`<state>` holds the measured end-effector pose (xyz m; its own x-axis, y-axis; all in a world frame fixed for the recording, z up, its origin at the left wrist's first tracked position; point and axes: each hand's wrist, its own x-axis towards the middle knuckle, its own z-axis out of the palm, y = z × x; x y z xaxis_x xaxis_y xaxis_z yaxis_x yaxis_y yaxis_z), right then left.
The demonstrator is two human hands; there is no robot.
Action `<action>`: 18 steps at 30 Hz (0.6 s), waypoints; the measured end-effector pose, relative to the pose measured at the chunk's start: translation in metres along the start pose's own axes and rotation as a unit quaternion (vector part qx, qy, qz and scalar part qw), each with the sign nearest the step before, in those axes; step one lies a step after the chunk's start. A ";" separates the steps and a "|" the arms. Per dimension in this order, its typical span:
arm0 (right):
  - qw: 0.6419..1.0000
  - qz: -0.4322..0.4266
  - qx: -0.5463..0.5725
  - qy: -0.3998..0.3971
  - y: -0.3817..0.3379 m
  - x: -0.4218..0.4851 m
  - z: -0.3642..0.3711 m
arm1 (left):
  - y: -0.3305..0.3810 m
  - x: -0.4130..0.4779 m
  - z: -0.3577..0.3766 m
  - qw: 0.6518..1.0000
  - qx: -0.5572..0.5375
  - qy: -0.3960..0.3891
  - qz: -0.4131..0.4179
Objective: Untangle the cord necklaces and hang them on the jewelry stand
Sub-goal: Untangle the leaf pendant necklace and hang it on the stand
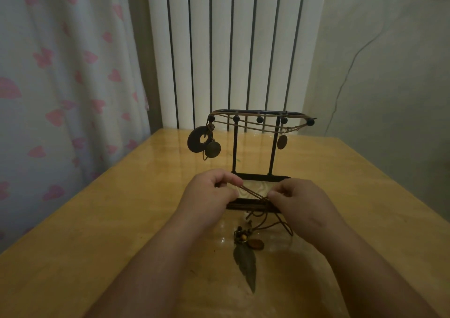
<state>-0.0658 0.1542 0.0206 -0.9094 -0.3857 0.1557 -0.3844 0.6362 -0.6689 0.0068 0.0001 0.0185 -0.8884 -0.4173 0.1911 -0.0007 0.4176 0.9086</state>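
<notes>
Cords (253, 191) were pulled taut between both hands, low over the near edge of the stand (255, 147), slanting from upper left down to lower right. The left hand (209, 191) had its fingers curled in and pinched the higher end. The right hand (299, 203) was curled too, pinching the spot where the strands bunched together. From there the slack looped down onto the table (97, 220) toward the person, ending in a clump of beads (241, 235), an amber oval (255, 244) and a feather pendant (246, 266). The feather lay flat, long axis running far to near, tip aimed at the person and a touch right. The stand stood upright just behind the hands, top bar running left to right with cords draped along it. A ring pendant (198, 142) and a round one (212, 149) hung off its left end, touching, with a small oval (282, 142) near the right end. Curtain (48, 74) at left, radiator (231, 49) behind.
</notes>
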 end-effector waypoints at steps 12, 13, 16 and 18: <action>0.975 -0.020 0.223 -0.006 -0.007 -0.006 -0.003 | 0.006 -0.002 0.005 0.999 -0.018 0.006 -0.026; 0.968 -0.016 0.249 0.002 -0.008 -0.006 -0.004 | 0.006 -0.002 0.005 0.999 -0.015 0.006 -0.027; 0.929 0.010 0.371 0.002 -0.009 -0.006 -0.007 | 0.004 -0.001 0.006 0.999 0.000 0.001 -0.036; 0.889 0.028 0.457 -0.014 -0.010 -0.005 -0.010 | 0.004 -0.001 0.006 0.999 0.004 -0.003 -0.042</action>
<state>-0.0589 0.1571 0.0335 -0.9139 -0.3949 0.0938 -0.0373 -0.1485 -0.9882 0.0046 0.0070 0.0193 -0.8875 -0.4467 0.1132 -0.0783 0.3884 0.9181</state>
